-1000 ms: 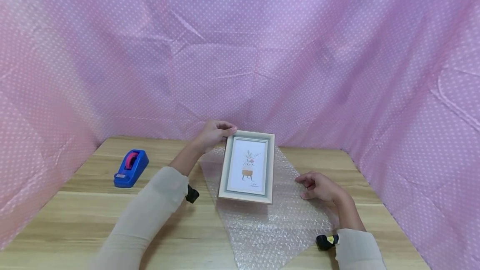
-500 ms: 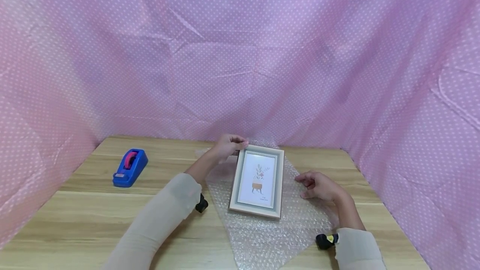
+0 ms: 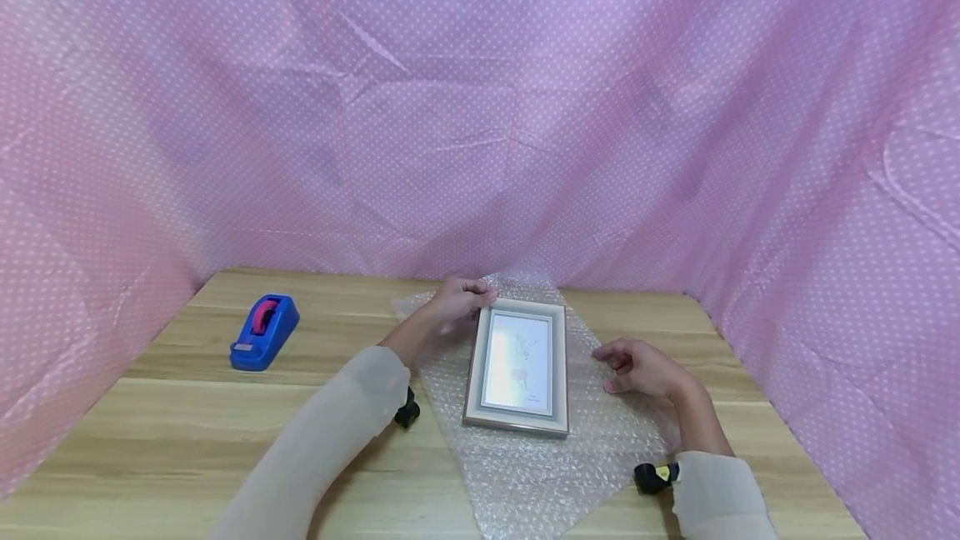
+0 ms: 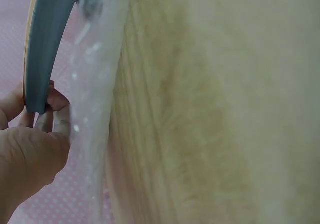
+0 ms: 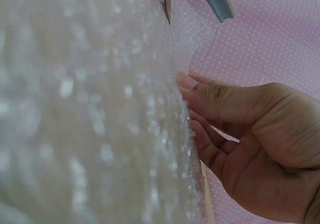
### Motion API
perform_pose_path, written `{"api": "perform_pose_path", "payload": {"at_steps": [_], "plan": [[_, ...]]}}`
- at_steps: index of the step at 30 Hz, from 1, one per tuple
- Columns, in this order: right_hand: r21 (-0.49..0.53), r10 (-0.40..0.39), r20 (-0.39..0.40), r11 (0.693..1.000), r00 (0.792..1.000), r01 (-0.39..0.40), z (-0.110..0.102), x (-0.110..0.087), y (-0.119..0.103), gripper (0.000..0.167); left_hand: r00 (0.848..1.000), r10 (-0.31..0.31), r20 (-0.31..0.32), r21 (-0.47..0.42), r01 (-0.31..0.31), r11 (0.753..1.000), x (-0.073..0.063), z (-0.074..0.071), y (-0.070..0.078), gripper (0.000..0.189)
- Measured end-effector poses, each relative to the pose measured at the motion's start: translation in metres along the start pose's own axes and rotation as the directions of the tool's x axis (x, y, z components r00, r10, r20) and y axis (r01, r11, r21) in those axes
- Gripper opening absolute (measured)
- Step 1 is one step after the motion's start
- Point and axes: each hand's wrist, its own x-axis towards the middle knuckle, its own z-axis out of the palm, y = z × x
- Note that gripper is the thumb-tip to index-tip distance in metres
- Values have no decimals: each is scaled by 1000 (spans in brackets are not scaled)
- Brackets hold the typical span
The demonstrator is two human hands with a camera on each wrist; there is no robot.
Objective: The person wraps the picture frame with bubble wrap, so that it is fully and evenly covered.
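Note:
A cream-and-grey picture frame [image 3: 517, 367] with a plant print, washed by glare, is over a sheet of bubble wrap [image 3: 517, 482]. My left hand [image 3: 459, 300] pinches its far left corner, the thumb on the front and fingers beneath. In the left wrist view, the held end of the frame [image 4: 47, 48] stands off the bubble wrap [image 4: 95, 114]. At the right part of the sheet, my right hand [image 3: 639, 369] has its fingers loosely bent. Its fingertips touch the bubble wrap [image 5: 125, 108] in the right wrist view, where no pinch shows.
A blue tape dispenser [image 3: 264, 333] with a pink roll stands at the left of the wooden table [image 3: 360, 415]. Pink dotted cloth [image 3: 480, 107] hangs behind and along both sides.
My left hand has brought the picture frame right, toward me and down, closer to the bubble wrap. Glare now covers its print. My right hand has stayed in place.

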Motion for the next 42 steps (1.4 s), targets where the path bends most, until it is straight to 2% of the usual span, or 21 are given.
{"api": "perform_pose_path", "payload": {"at_steps": [7, 12, 21, 28, 37, 42], "plan": [[-10, 10, -5, 1000, 1000, -10, -1, 0, -1, 53, 996, -86, 40, 54, 83, 995, 5, -2, -5, 28], [-11, 23, -7, 1000, 1000, -23, -1, -1, -2, 53, 990, -120, 70, 94, 113, 989, 9, -5, -9, 28], [9, 27, -6, 1000, 1000, -27, -1, 0, -6, 53, 984, -151, 99, 130, 137, 982, 9, 0, -5, 21], [9, 31, -2, 999, 1000, -31, -2, -1, -7, 53, 978, -173, 117, 162, 153, 975, 9, -2, -4, 22], [19, 15, 5, 1000, 1000, -15, 1, -1, -5, 52, 976, -183, 117, 265, 147, 953, 8, -5, -4, 22], [20, 6, 5, 1000, 1000, -6, 1, 0, -2, 52, 982, -155, 109, 309, 115, 944, 8, -7, -6, 21]]}}
